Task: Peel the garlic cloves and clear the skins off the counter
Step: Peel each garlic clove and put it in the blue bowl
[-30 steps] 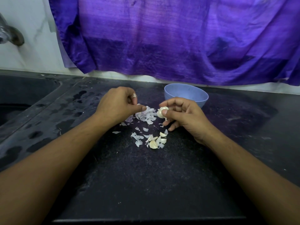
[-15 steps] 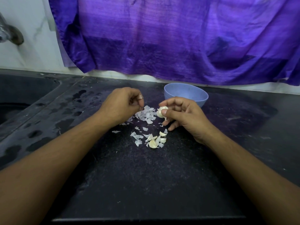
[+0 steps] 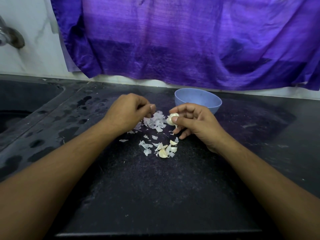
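No text, label, brand, number or sign can be read anywhere in the frame: the purple cloth (image 3: 173, 40) across the top, the blue bowl (image 3: 198, 101) at centre and the dark table (image 3: 155, 196) carry no lettering.

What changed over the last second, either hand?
The left hand shifted slightly right, toward the pile of skins, with its fingers curled in; whether it took hold of or dropped a skin is not clear. The right hand kept its pinch on the garlic clove. The blue bowl and loose cloves stayed put.
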### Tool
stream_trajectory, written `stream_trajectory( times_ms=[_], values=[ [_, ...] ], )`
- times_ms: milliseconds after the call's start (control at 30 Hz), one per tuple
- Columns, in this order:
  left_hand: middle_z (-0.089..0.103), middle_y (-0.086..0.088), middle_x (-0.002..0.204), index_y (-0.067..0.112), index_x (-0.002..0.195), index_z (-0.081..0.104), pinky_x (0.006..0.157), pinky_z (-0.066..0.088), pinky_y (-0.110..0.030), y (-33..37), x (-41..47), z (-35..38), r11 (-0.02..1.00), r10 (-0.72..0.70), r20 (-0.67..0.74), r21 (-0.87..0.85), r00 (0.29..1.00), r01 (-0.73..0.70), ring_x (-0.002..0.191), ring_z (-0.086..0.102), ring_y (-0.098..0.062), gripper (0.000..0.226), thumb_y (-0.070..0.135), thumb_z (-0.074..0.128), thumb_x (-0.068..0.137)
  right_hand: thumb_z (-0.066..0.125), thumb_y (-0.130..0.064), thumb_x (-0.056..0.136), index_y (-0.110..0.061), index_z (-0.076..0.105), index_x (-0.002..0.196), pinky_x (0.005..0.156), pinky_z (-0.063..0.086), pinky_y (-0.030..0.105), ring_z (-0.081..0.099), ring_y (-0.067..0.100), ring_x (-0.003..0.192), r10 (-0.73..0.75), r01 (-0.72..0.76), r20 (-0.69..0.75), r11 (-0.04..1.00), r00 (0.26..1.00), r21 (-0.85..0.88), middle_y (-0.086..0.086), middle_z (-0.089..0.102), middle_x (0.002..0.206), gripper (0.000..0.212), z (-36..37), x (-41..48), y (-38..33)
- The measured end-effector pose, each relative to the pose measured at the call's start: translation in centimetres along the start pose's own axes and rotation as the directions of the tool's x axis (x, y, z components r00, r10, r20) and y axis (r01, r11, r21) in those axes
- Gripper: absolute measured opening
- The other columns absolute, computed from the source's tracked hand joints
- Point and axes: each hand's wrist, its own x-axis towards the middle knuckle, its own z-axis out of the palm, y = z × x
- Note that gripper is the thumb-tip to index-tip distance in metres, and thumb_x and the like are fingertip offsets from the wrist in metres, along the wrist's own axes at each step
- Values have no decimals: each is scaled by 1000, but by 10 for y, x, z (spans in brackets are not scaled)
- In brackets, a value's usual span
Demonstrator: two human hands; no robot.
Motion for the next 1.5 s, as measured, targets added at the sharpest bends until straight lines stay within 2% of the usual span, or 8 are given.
stream_trajectory(
  times_ms=[167,300,433,533,700,933,1167,1500],
  values=[
    [75,17,77,28,89,80,79,60,-39,0,0,2,998,10,32,58,999,-12,72,70,-1,8,33,75,93,71,-4,93,-3,68,116,56,58,31,71,25,72,5,-5,-6,1000,1000,26,24,73,101,23,0,0,0],
    [64,5,51,20,63,69,55,46,-27,-2,0,0,992,-23,-52,126,998,29,42,54,-2,44,56,74,87,72,-1,91,-5,65,121,57,60,30,73,26,74,16,-15,-8,997,1000,78,26,72,105,31,0,-1,-2],
    [75,16,87,31,111,78,77,55,-31,-1,-1,3,996,50,40,71,998,-53,69,63,4,22,38,59,103,75,2,87,-2,68,112,64,63,32,75,27,79,31,-31,-3,992,1000,119,24,75,104,27,1,-2,-3],
    [72,16,91,31,128,70,77,55,-32,2,-3,11,993,106,121,-69,987,-98,72,63,6,29,36,64,101,76,5,85,-2,68,109,69,64,36,75,32,83,20,-20,2,991,1000,129,23,75,102,26,1,-3,-4],
    [78,-4,90,25,104,76,70,61,-37,15,-10,17,919,68,243,-392,968,33,77,73,-25,39,60,74,85,78,9,81,3,64,105,58,61,30,72,25,72,-20,21,-15,997,1000,78,19,72,88,28,4,-5,-4],
    [70,-11,80,7,104,73,57,57,-28,18,-11,22,732,-21,316,-641,949,230,69,64,-17,42,36,83,75,76,12,80,1,67,100,74,64,40,74,25,76,-64,59,35,992,997,114,19,76,88,25,4,-8,-7],
    [75,-11,86,13,105,79,61,59,-25,17,-13,22,635,24,369,-723,929,271,72,67,-15,30,26,79,78,79,-5,70,-1,74,94,73,65,35,76,24,74,-27,14,59,979,998,204,19,77,85,25,-2,-12,-10],
    [78,-10,96,7,114,74,63,60,-26,19,-14,23,651,30,369,-713,929,262,77,70,-15,35,26,74,84,70,-7,87,1,71,108,74,65,34,76,24,76,-8,-3,59,983,998,186,22,76,91,22,-7,-10,-7]
  ],
)
